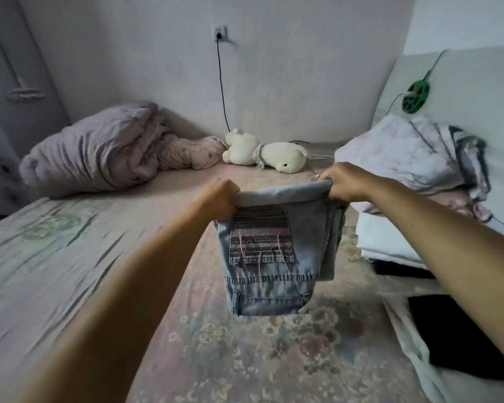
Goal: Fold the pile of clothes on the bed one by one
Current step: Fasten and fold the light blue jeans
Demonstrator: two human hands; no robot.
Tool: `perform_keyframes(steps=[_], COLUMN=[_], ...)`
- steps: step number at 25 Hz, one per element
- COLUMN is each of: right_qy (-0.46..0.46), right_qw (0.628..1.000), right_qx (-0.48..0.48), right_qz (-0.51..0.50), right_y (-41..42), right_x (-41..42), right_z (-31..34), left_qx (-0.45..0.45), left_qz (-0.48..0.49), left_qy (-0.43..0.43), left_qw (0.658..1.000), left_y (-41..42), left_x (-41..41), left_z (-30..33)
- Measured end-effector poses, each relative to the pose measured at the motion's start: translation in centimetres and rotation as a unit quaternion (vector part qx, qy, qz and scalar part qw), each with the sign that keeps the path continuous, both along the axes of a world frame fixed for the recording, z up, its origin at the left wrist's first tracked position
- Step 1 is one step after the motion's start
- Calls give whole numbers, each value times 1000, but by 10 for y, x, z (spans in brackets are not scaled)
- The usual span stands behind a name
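— Denim, pale blue and soft-washed: what shape does it take here?

— The folded jeans hang as a rough rectangle above the floral bed sheet, doubled over at the top edge, waistband lowest. One woven striped patch with loose pink threads sits on the facing panel; two belt loops show at the waistband.

— And the fingers?

— Two hands, both clamped. The left hand curls round the fold's left end; the right hand curls round its right end. The fold is stretched level between them, clear of the sheet.

— What else lies on the bed, counted?

— One lilac quilt, bundled and creased, far left. One small patterned pillow just beside it. Two cream plush toys, touching, against the wall. One rumpled heap of pale printed clothes at the right, and nearer, a flat white folded stack with dark fabric beneath. One black cable drops from one wall socket.
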State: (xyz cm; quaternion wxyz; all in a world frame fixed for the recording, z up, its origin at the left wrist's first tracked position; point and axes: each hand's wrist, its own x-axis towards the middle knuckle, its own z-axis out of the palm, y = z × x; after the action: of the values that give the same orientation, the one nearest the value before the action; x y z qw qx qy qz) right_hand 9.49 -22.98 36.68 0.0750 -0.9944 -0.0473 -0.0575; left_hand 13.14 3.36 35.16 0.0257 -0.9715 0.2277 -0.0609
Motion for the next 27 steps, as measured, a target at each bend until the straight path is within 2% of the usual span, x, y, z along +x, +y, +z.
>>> perform_keyframes(steps=[2,3,5,8,12,18,20,23,27], right_qy=[-39,-44,-37,2,-7,-71,-105,-270,-197], right_qw=[999,998,998,997,997,993,990,945,931], right_qx=[-26,-47,-40,-74,-73,-91,-97,-160,-214], right_qz=[-16,-15,-17,-9,-6,7,18,92,219], right_y=[-2,-1,0,3,4,13,16,17,13], right_x=[-3,-4,-8,-3,22,56,52,27,-58], right_z=[4,4,0,-10,-18,-33,-45,-105,-264], left_qx=[-46,-34,-46,13,-26,-50,-47,-63,16], left_qz=[-2,-4,-1,-16,-17,13,-5,-119,-202], left_qy=[-68,-82,-77,-41,-55,-113,-127,-223,-85], left_qw=[997,996,996,999,998,992,991,966,975], left_y=[0,-1,-1,1,9,21,27,32,39], left_x=[4,2,1,1,25,53,55,36,-55], left_z=[3,4,2,-3,-17,-22,-34,-99,-252])
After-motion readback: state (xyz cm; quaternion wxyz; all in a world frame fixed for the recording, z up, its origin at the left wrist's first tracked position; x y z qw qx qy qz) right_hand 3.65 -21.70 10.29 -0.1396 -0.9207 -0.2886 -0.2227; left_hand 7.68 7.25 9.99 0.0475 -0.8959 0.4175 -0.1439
